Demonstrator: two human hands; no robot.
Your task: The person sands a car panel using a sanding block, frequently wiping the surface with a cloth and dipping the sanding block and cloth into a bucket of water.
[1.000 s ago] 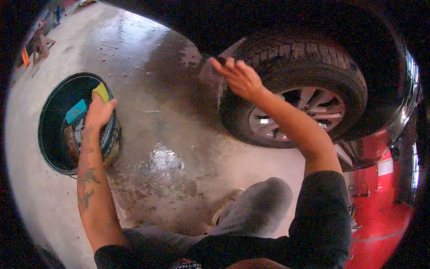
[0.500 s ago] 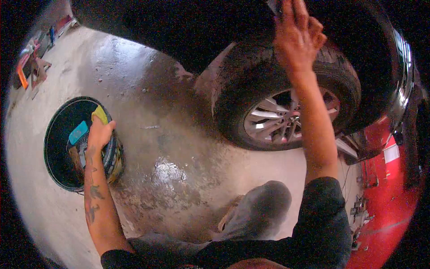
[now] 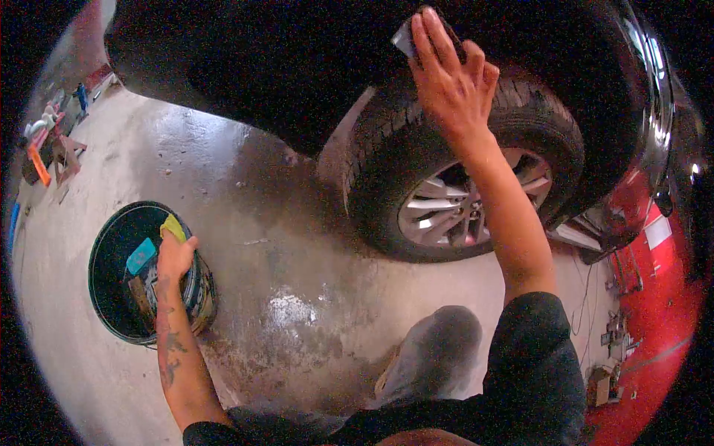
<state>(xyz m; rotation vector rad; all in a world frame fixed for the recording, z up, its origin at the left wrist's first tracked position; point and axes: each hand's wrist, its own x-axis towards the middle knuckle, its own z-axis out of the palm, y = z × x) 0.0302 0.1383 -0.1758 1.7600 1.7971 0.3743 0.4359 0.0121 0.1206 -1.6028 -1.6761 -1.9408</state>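
Note:
My left hand (image 3: 177, 258) is closed on a yellow sponge or cloth (image 3: 172, 227) at the right rim of a black bucket (image 3: 99, 256). Beside that hand, a teal block (image 3: 140, 257) shows inside the bucket. My right hand (image 3: 455, 89) reaches up to the dark body panel of a black car (image 3: 245, 59), above the wheel. Its fingers press on a flat dark-and-grey piece that looks like sandpaper (image 3: 403, 39); part of the piece is hidden under the hand. Just below that hand is the tire (image 3: 387, 178) with its silver rim (image 3: 435, 215).
Wet patches (image 3: 290, 308) shine on the concrete floor between the bucket and the wheel. A stand with an orange piece (image 3: 39, 165) is at the far left. A red surface (image 3: 662, 312) and a cardboard box (image 3: 599, 386) lie at the right, with cables nearby.
My right hand has moved left along the car's panel, and the grey edge of the piece under it shows more. The left hand keeps its hold at the bucket; the view has shifted slightly.

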